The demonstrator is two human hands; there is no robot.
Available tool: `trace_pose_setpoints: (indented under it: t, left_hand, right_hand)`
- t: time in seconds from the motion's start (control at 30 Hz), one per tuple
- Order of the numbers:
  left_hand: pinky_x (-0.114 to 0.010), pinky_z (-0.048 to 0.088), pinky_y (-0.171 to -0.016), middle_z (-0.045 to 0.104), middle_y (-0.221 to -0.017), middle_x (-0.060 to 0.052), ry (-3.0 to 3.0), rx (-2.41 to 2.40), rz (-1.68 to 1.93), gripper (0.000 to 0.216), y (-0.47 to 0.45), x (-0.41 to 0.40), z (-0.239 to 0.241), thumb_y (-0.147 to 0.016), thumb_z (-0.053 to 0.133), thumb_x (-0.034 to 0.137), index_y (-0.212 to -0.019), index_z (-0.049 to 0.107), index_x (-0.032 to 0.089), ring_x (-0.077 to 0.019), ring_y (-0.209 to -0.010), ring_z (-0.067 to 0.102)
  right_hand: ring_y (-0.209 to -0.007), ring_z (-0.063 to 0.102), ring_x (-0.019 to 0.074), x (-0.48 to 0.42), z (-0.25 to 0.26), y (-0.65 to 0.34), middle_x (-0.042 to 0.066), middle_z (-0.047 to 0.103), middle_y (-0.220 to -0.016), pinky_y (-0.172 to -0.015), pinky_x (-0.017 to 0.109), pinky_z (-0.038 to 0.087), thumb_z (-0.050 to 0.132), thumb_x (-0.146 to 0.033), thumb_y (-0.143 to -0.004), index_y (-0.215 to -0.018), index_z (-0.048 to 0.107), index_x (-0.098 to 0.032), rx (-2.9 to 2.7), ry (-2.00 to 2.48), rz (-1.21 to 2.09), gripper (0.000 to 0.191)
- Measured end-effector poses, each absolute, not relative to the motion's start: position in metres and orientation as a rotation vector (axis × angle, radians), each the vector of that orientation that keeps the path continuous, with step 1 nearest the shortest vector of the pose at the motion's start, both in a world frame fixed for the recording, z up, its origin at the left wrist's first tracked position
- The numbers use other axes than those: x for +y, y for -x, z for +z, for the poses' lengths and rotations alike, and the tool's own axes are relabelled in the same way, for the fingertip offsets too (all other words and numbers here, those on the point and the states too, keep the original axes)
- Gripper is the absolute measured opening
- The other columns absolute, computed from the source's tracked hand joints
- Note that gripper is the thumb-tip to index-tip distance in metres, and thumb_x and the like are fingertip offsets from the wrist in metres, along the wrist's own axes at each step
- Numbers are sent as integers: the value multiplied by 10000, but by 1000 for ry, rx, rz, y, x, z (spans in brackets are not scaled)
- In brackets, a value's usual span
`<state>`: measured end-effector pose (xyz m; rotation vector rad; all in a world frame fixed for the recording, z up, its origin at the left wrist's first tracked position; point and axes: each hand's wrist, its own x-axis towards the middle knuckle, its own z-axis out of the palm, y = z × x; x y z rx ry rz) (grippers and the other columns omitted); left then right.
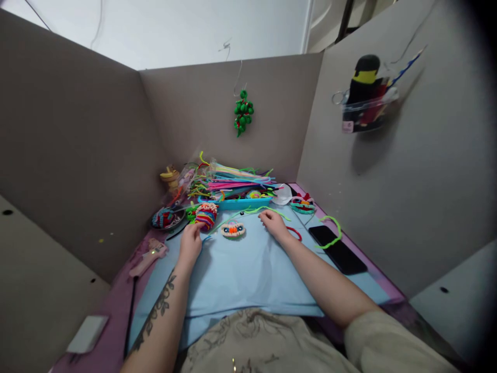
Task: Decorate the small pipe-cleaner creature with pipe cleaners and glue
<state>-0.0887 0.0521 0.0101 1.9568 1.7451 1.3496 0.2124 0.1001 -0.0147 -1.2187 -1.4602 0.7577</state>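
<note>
My left hand (191, 241) is closed at the lower edge of a striped, multicoloured pipe-cleaner piece (205, 217) with a pale, curly top. Its fingertips press against the stripes. My right hand (273, 224) has its fingers curled together just above the blue cloth. A light green pipe cleaner (254, 210) runs behind these fingers; whether they pinch it is hidden. Between the hands lies a small cream pipe-cleaner face (233, 229) with blue eyes and an orange middle. A tiny black bead-like thing (242, 213) sits beyond it.
A blue tray (236, 204) heaped with pipe cleaners stands at the back. On the right are a black phone (337, 249), a bright green pipe cleaner (337, 225) and a teal-and-red piece (303, 204). A pink glue gun (149, 256) lies left, near a round dish (174, 224). Grey panels enclose the table.
</note>
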Motion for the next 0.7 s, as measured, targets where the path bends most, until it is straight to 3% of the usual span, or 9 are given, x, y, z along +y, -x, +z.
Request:
trace_pose_setpoints:
  t: [0.2,0.33,0.53,0.7]
  left_hand:
    - [-318,399,-728,606,-838,-101,-2212,2121,703,282,86,40,11,-807,461,399,-828,604,157,-228,-813,555]
    - [-310,389,-704,609,-829,-111,-2269,2158,395,246,80,33,12,-800,471,360,-766,597,152,-234,-800,562]
    - [-301,395,-690,621,-887,-111,-2281,2159,537,199,74,35,16,-788,461,264,-889,608,176,-238,-834,573]
    - [-333,381,-596,511,-532,-45,-2116,2143,789,174,63,48,15,-724,562,320,-632,554,174,-235,-594,546]
  right_hand:
    - [-587,487,141,96,-13,-209,5,552,-614,-551,243,361,455,-331,-756,-701,597,-166,-1618,1241,564,225]
    - [-606,491,148,91,-8,-210,12,568,-630,-570,248,357,450,-306,-757,-683,600,-170,-1677,1256,485,216]
    - [-614,496,153,94,-15,-209,8,568,-624,-568,248,358,446,-300,-755,-671,603,-169,-1695,1270,483,221]
    - [-616,499,144,90,-14,-204,3,571,-631,-574,241,354,439,-281,-773,-676,599,-167,-1779,1277,464,219]
